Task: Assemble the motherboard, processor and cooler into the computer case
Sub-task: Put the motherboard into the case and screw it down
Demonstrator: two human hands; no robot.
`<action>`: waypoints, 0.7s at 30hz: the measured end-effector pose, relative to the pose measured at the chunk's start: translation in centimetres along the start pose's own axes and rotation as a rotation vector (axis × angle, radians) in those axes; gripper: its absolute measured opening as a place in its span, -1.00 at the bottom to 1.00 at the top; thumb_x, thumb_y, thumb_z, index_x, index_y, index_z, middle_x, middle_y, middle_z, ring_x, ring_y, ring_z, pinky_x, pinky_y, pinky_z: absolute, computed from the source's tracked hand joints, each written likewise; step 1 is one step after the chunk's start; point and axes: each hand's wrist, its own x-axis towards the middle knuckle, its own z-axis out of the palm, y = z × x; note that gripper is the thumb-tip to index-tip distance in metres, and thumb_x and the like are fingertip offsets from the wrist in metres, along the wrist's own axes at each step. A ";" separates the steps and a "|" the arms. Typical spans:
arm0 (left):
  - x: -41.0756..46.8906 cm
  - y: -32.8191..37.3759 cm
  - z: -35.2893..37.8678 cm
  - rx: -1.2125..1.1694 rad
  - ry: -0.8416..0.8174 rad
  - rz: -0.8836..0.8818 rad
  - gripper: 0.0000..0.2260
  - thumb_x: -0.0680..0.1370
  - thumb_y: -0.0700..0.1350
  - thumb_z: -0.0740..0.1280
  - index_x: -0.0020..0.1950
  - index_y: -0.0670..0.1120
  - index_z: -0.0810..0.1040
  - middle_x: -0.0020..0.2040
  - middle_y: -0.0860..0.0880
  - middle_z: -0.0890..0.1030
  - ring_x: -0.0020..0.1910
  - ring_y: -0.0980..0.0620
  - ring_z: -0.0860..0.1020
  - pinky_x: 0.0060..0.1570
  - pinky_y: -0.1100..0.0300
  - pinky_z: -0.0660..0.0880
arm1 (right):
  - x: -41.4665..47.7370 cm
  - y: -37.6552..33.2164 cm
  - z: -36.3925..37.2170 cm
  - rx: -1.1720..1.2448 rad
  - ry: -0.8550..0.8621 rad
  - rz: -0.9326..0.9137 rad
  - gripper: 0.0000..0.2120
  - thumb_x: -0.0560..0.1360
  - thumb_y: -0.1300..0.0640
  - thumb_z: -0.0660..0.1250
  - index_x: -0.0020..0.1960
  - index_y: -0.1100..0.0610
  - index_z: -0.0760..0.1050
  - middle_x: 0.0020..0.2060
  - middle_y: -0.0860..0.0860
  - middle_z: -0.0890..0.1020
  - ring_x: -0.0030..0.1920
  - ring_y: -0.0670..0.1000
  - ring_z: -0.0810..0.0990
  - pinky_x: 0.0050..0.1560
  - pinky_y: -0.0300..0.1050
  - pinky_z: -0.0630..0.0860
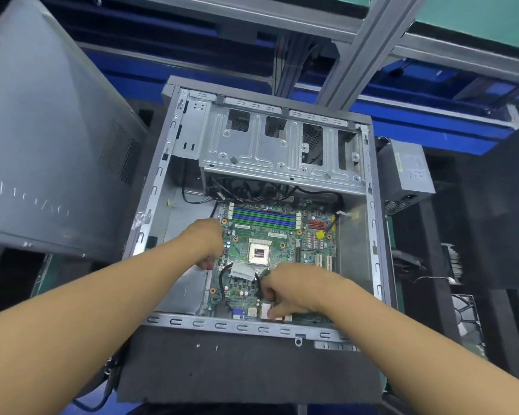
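Bare matt metal computer case [375, 223]

Left hand [207, 244], right hand [291, 292]: both bare. Left forearm [102, 295] and right forearm [402, 333]: bare along the whole visible length, from wrist to frame edge. Wrists bare as well. Outlines smooth. The wide-angle lens makes both forearms look broader toward the bottom corners. Backs of the hands face the camera; most fingers are tucked beneath them, so nails cannot be made out.
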 end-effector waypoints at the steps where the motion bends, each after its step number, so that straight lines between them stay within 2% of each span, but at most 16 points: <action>1: 0.0 0.0 0.0 0.030 -0.006 0.004 -0.75 0.56 -0.33 0.36 0.23 -0.29 0.45 -0.05 -0.19 0.71 -0.23 -0.04 0.70 -0.21 0.08 0.66 | 0.0 0.2 0.1 0.036 0.008 -0.009 -0.70 0.53 -0.05 0.45 0.13 0.11 0.54 -0.03 0.05 0.60 -0.06 0.12 0.59 -0.12 -0.04 0.54; 3: 0.2 -0.1 -0.1 0.101 0.005 0.026 -0.86 0.56 -0.28 0.39 0.09 -0.27 0.53 -0.08 -0.07 0.71 -0.15 0.05 0.69 -0.05 0.13 0.64 | 0.1 0.6 0.3 0.083 0.008 -0.029 -0.78 0.54 0.04 0.44 0.13 0.11 0.55 -0.03 0.04 0.61 -0.04 0.12 0.60 -0.06 -0.05 0.55; 4: 0.1 -0.1 -0.2 0.107 0.022 0.036 -0.94 0.54 -0.26 0.40 -0.06 -0.23 0.55 -0.15 -0.01 0.69 -0.17 0.09 0.66 -0.03 0.18 0.62 | 0.2 0.7 0.4 0.100 0.008 -0.036 -0.82 0.55 0.09 0.44 0.12 0.11 0.56 -0.03 0.03 0.62 -0.05 0.11 0.60 -0.06 -0.07 0.54; 6: 0.1 -0.3 0.3 0.089 0.099 0.040 -0.76 0.49 -0.27 0.44 -0.32 -0.17 0.44 -0.31 0.01 0.53 -0.32 0.10 0.54 -0.16 0.26 0.54 | 0.3 0.9 0.6 0.138 0.017 -0.037 -0.87 0.55 0.14 0.43 0.09 0.10 0.57 -0.10 -0.01 0.58 -0.11 0.05 0.56 -0.12 -0.13 0.47; 7: 0.4 -0.4 0.6 0.079 0.132 0.049 -0.71 0.47 -0.29 0.44 -0.35 -0.16 0.38 -0.35 0.00 0.47 -0.36 0.09 0.49 -0.22 0.26 0.50 | 0.3 1.0 0.6 0.145 0.024 -0.035 -0.89 0.56 0.16 0.43 0.07 0.10 0.58 -0.13 -0.03 0.56 -0.15 0.02 0.54 -0.18 -0.16 0.42; 10: 0.2 -0.4 0.7 0.144 0.146 0.080 -0.68 0.46 -0.31 0.45 -0.35 -0.16 0.34 -0.36 -0.03 0.44 -0.37 0.07 0.46 -0.30 0.25 0.44 | 0.6 1.1 0.7 0.172 -0.005 -0.023 -0.93 0.56 0.21 0.41 0.02 0.09 0.56 -0.23 -0.10 0.54 -0.39 -0.08 0.56 -0.40 -0.28 0.34; 12: 0.5 -0.4 0.6 0.150 0.124 0.084 -0.67 0.46 -0.30 0.46 -0.35 -0.16 0.34 -0.36 -0.04 0.45 -0.40 0.09 0.45 -0.37 0.23 0.41 | 0.8 1.1 0.5 0.223 -0.041 0.005 -0.92 0.56 0.23 0.40 0.00 0.07 0.55 -0.29 -0.12 0.54 -0.47 -0.08 0.61 -0.44 -0.29 0.38; 14: 0.8 -0.6 0.7 0.154 0.124 0.089 -0.69 0.47 -0.29 0.45 -0.32 -0.15 0.34 -0.33 -0.06 0.45 -0.37 0.07 0.48 -0.48 0.25 0.35 | 0.8 1.2 0.3 0.250 -0.068 0.014 -0.92 0.56 0.21 0.41 -0.01 0.07 0.55 -0.30 -0.15 0.53 -0.43 -0.06 0.68 -0.40 -0.25 0.45; 17: 0.9 -0.8 1.0 0.228 0.137 0.122 -0.70 0.52 -0.29 0.40 -0.26 -0.12 0.30 -0.27 -0.06 0.43 -0.22 -0.01 0.55 -0.49 0.25 0.33 | 0.5 1.4 0.1 0.291 -0.090 0.021 -0.93 0.56 0.16 0.42 0.03 0.05 0.57 -0.31 -0.19 0.52 -0.36 -0.04 0.72 -0.28 -0.23 0.52; 21: 0.9 -0.6 0.8 0.248 0.127 0.105 -0.71 0.50 -0.27 0.44 -0.25 -0.14 0.33 -0.29 -0.05 0.46 -0.30 0.04 0.53 -0.52 0.25 0.32 | 0.4 1.4 0.2 0.298 -0.075 0.017 -0.91 0.56 0.19 0.41 0.05 0.07 0.57 -0.27 -0.18 0.51 -0.38 -0.01 0.70 -0.25 -0.16 0.54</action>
